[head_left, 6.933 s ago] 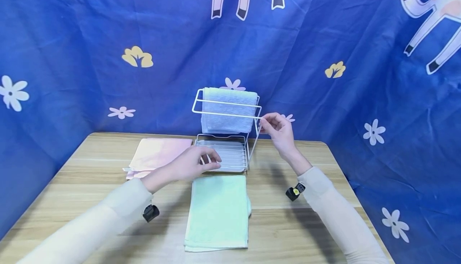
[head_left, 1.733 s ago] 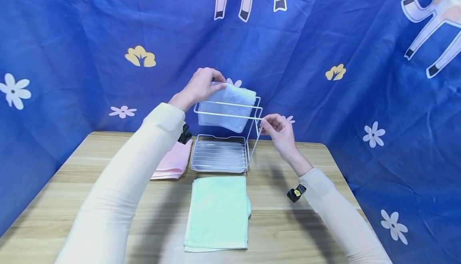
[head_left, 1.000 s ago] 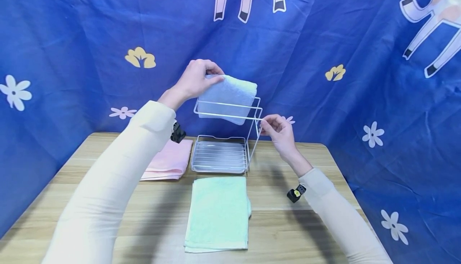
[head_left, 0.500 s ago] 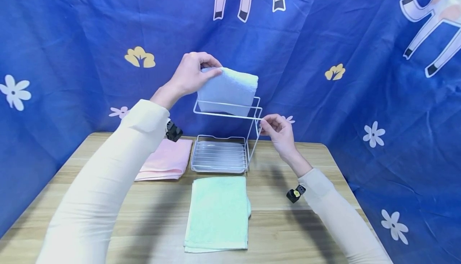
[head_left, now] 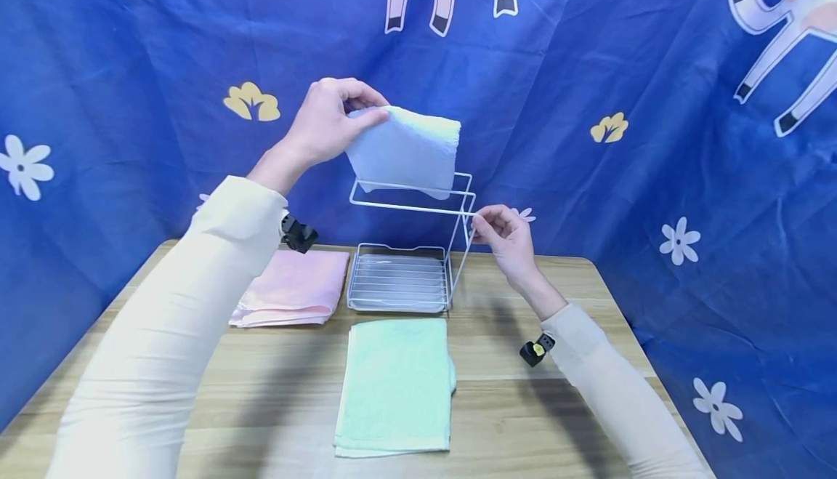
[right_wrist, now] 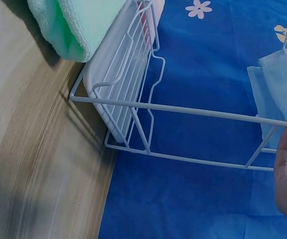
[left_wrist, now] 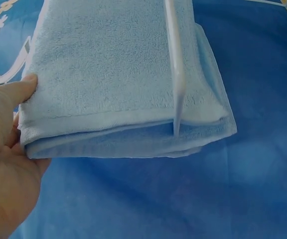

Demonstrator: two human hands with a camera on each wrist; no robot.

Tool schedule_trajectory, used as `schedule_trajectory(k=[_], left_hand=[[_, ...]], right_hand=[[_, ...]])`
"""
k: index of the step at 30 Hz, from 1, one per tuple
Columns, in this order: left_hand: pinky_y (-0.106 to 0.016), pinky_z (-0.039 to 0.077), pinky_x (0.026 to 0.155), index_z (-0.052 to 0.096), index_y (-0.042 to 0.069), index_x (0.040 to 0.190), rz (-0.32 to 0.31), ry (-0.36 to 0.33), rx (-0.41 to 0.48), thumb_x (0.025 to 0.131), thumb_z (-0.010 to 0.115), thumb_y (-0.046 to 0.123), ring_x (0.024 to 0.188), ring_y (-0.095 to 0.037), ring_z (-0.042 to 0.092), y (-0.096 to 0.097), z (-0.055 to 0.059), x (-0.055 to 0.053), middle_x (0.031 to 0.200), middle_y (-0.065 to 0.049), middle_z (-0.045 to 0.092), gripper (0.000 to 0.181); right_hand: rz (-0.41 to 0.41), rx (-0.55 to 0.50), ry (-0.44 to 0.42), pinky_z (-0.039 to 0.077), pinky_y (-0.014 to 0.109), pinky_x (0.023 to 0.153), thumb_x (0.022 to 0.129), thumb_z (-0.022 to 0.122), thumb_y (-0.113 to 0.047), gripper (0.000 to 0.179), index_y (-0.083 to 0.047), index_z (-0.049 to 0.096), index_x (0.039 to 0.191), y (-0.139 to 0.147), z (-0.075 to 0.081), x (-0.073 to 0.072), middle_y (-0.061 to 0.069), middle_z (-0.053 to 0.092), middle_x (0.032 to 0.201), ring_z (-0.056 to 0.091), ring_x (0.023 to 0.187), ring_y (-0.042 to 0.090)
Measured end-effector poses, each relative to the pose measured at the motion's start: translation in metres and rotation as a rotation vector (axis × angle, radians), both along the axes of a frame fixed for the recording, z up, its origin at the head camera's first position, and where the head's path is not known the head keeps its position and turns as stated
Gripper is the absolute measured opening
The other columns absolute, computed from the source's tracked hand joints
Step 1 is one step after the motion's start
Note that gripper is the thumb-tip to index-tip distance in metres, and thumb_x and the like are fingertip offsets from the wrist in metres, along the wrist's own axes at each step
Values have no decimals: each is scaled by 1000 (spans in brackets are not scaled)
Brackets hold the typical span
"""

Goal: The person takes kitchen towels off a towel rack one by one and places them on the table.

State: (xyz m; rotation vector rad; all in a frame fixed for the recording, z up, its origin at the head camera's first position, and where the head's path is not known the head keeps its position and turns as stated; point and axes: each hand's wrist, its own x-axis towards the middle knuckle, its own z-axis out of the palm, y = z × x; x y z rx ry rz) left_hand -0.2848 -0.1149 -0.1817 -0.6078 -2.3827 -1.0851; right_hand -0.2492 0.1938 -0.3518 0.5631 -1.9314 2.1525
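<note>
My left hand (head_left: 327,121) pinches one top corner of a folded light blue towel (head_left: 407,146), with the thumb in front. The towel hangs over the upper frame of a white wire rack (head_left: 412,208), its lower edge at the level of the top bars. In the left wrist view a rack bar (left_wrist: 176,64) crosses in front of the towel's folded layers. My right hand (head_left: 511,240) grips the rack at its upper front right corner. The right wrist view shows its fingers (right_wrist: 283,154) on the long upright bar.
Low in the rack sits a pale tray (head_left: 400,299) under a wire grid. A folded pink towel (head_left: 297,283) lies left of it, partly behind the left sleeve, and a folded mint green towel (head_left: 397,384) lies in front on the wooden table (head_left: 523,421). A blue curtain (head_left: 523,137) stands close behind.
My left hand went from above the tray to the light blue towel, which hung over the rack's back bar, and has raised it up and leftward. The right hand keeps its grip.
</note>
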Motion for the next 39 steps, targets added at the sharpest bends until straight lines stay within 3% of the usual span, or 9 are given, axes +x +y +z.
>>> schedule_trajectory(k=[5,13,33,39], left_hand=[[-18,45,71,81,8,111,27,-3,21,99,75,27,78,-5,59,-7,4,2,99,-10,76,23],[-16,45,69,81,4,108,27,9,93,97,78,27,73,-2,57,-19,11,2,78,25,63,25],[-15,41,65,82,5,108,100,43,94,95,80,29,69,2,55,-51,23,19,75,31,62,28],[-16,41,64,83,11,105,117,42,95,94,81,31,68,2,55,-64,26,26,75,30,63,23]], right_hand=[[1,5,4,63,25,73,101,62,6,26,-18,70,96,1,0,0,-8,73,84,71,75,8],[4,18,8,63,23,72,102,62,5,26,-19,70,97,0,2,0,-7,73,85,71,74,6],[4,10,2,64,27,72,102,62,5,27,-20,70,96,0,1,0,-6,72,85,71,74,5],[8,-1,1,64,28,72,102,62,5,26,-19,70,97,0,1,0,-2,72,85,72,74,9]])
